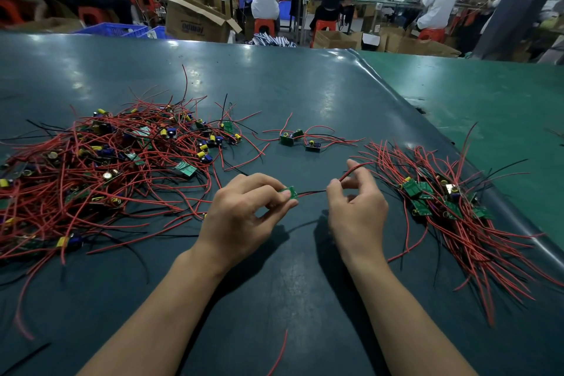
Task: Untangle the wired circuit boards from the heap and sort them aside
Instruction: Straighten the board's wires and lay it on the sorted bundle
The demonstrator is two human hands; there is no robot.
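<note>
Green boards (289, 193), red wires (476, 241)

Two bare forearms come up from the lower edge of the head view, with no sleeve, glove, watch or ring on them. The left hand (244, 210) and the right hand (355, 207) are both uncovered, with short, plain, unpainted fingernails and slim wrists.
</note>
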